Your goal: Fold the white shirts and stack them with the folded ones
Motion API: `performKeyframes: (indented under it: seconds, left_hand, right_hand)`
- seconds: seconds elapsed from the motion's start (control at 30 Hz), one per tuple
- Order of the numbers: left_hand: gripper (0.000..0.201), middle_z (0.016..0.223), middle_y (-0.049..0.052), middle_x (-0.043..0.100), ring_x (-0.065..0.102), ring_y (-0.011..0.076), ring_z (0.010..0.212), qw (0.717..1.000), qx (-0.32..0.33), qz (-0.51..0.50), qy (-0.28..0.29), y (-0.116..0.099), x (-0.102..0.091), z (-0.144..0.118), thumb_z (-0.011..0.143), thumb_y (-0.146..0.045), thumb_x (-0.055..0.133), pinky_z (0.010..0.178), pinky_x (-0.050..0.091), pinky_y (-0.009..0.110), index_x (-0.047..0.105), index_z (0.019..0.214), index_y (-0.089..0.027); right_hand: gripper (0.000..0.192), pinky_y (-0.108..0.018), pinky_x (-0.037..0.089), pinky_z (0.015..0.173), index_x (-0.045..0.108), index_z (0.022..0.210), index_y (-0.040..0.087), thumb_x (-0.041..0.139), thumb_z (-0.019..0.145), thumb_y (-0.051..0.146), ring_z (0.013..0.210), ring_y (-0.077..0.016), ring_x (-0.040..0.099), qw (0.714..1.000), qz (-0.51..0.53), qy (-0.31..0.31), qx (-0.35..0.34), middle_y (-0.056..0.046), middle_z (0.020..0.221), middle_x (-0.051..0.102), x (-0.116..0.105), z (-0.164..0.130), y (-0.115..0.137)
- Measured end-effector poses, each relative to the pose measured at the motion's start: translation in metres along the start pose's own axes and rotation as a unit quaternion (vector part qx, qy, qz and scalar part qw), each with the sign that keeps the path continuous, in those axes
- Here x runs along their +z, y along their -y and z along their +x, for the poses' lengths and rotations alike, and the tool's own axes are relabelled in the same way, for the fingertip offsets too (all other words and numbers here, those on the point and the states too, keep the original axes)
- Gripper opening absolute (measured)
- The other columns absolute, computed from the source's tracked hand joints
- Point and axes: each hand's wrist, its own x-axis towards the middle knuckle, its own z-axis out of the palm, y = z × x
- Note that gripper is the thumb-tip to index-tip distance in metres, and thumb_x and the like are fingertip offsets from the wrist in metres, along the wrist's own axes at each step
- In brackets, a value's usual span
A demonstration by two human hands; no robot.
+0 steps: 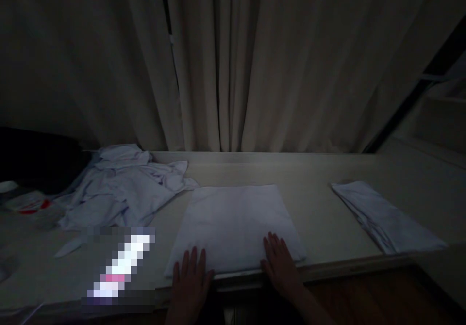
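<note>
A white cloth (236, 218), folded into a flat rectangle, lies in front of me at the front edge of the surface. My left hand (190, 276) rests palm down on its near left corner, fingers stretched out. On the near right part of the same cloth, my right hand (278, 262) lies flat with its fingers extended. Neither hand grips anything. Whether the cloth is a garment or a plain sheet I cannot tell in the dim light.
To the left is a crumpled heap of white cloth (124, 189), with a dark object (36, 160) behind it. A blurred-out bright patch (122, 267) sits nearer. A narrow folded white cloth (389, 216) lies at the right. Beige curtains (298, 63) hang behind the pale surface (313, 208).
</note>
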Motion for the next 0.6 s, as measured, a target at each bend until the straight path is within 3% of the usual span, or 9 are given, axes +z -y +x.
performKeyframes:
  seconds: [0.1,0.2,0.3,0.37,0.47,0.53,0.6]
  left_hand:
    - [0.057,0.143,0.019,0.040,0.031,0.0388,0.134,0.999,-0.031,0.014,0.017,0.023,0.006,-0.013,0.084,-0.043,0.039,0.107,0.024,0.058,0.047,0.133,-0.015]
    - [0.056,0.144,0.016,0.039,0.031,0.0369,0.135,0.999,-0.031,-0.006,0.041,0.033,0.008,-0.018,0.083,-0.043,0.040,0.108,0.021,0.058,0.047,0.133,-0.018]
    - [0.059,0.145,0.015,0.039,0.028,0.0361,0.137,0.995,-0.051,-0.051,0.064,0.041,0.001,-0.018,0.081,-0.044,0.041,0.109,0.020,0.057,0.048,0.132,-0.016]
    - [0.063,0.143,0.018,0.041,0.031,0.0347,0.135,0.987,-0.111,-0.101,0.066,0.053,-0.009,-0.017,0.081,-0.046,0.037,0.109,0.024,0.053,0.046,0.132,-0.010]
    - [0.068,0.135,0.021,0.050,0.047,0.0304,0.125,0.941,-0.250,-0.208,0.097,0.080,-0.020,-0.020,0.080,-0.053,0.030,0.104,0.036,0.044,0.046,0.128,-0.007]
    - [0.070,0.126,0.021,0.057,0.054,0.0305,0.118,0.896,-0.330,-0.265,0.132,0.095,-0.024,-0.021,0.076,-0.058,0.033,0.099,0.042,0.043,0.049,0.122,-0.008]
    - [0.070,0.112,0.020,0.065,0.062,0.0322,0.105,0.858,-0.372,-0.322,0.148,0.102,-0.024,-0.021,0.070,-0.060,0.037,0.090,0.049,0.043,0.053,0.115,-0.009]
  right_hand:
    - [0.063,-0.050,0.021,0.114,0.025,0.144,0.016,0.033,0.091,0.050,0.141,-0.0264,0.016,0.998,-0.005,0.021,0.064,-0.012,0.152,0.021,0.005,-0.020,-0.035]
    - [0.064,-0.046,0.025,0.113,0.032,0.141,0.013,0.032,0.091,0.052,0.139,-0.0258,0.022,0.995,0.016,0.042,0.092,-0.014,0.150,0.027,0.014,-0.031,-0.057]
    - [0.063,-0.046,0.025,0.113,0.036,0.139,0.010,0.031,0.091,0.051,0.139,-0.0263,0.024,0.993,0.054,-0.005,0.103,-0.016,0.148,0.031,0.015,-0.033,-0.068]
    - [0.064,-0.047,0.026,0.112,0.042,0.134,0.007,0.032,0.089,0.052,0.137,-0.0283,0.029,0.983,0.091,-0.057,0.148,-0.019,0.144,0.037,0.010,-0.036,-0.076]
    - [0.060,-0.046,0.037,0.103,0.052,0.122,0.011,0.035,0.085,0.055,0.124,-0.0305,0.046,0.944,0.164,-0.074,0.278,-0.021,0.127,0.055,-0.001,-0.049,-0.093]
    - [0.055,-0.043,0.047,0.088,0.058,0.109,0.015,0.036,0.082,0.057,0.100,-0.0289,0.061,0.918,0.204,-0.034,0.338,-0.016,0.101,0.068,-0.005,-0.060,-0.103]
    - [0.051,-0.038,0.051,0.071,0.060,0.098,0.017,0.037,0.079,0.060,0.074,-0.0243,0.065,0.894,0.253,0.006,0.370,-0.009,0.075,0.069,-0.007,-0.067,-0.109]
